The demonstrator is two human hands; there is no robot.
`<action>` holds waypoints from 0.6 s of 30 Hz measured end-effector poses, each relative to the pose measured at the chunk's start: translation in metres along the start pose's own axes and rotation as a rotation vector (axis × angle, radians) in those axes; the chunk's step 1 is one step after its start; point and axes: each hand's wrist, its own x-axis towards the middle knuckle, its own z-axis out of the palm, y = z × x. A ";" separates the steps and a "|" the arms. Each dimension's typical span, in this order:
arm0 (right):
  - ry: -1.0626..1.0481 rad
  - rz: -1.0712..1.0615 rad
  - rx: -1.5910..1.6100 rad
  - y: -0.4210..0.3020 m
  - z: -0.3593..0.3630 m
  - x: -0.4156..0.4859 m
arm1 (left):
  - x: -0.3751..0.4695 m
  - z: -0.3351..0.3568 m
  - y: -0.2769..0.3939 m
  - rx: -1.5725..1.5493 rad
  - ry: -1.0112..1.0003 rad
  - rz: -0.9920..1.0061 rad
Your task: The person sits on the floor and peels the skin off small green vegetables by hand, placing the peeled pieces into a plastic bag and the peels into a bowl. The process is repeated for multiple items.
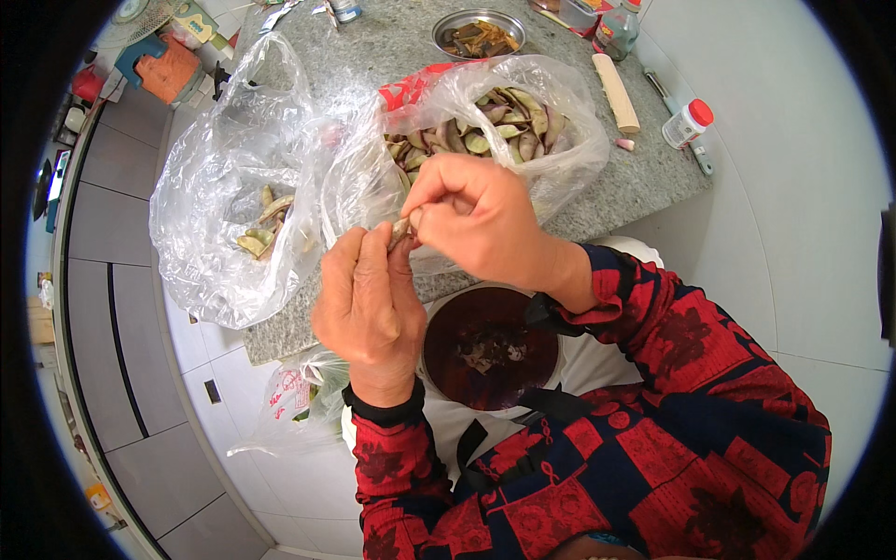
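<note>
Between the fingertips of my left hand (367, 294) and my right hand (483, 217) is one small bean pod (399, 232), mostly covered by the fingers. My left hand grips its lower part, while the right thumb and index finger pinch its upper tip. Just beyond my right hand, a clear plastic bag (581, 150) with red print lies open, full of green and purplish flat bean pods (518, 122). To the left, another clear plastic bag (203, 231) holds a few pods (262, 234). Below my hands sits a round dark-red basin (448, 364) with scraps inside.
The bags rest on a grey stone table (294, 329). At its back is a steel bowl (444, 38) of dried brown pieces. On the right stand a glass bottle (616, 35), a wooden stick (616, 94) and a red-capped white jar (686, 124). A bag (287, 413) lies low left.
</note>
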 end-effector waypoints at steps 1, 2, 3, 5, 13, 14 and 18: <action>-0.022 0.036 0.119 -0.002 -0.003 0.000 | 0.000 0.000 0.001 -0.074 -0.011 -0.064; -0.054 0.099 0.222 -0.004 -0.006 0.000 | -0.001 -0.001 0.003 -0.148 -0.022 -0.127; -0.087 0.161 0.327 -0.006 -0.007 0.000 | -0.001 -0.002 0.003 -0.222 -0.033 -0.191; -0.153 0.101 0.429 -0.009 -0.007 0.002 | -0.001 -0.006 0.003 -0.681 -0.024 -0.499; -0.364 -0.175 0.292 -0.031 -0.014 0.004 | -0.002 -0.008 -0.013 -1.356 0.012 -0.800; -0.418 -0.174 0.282 -0.036 -0.018 0.003 | -0.002 -0.009 -0.016 -1.383 0.008 -0.795; -0.633 -0.242 0.286 -0.049 -0.023 0.000 | 0.000 -0.012 -0.031 -1.452 0.012 -0.805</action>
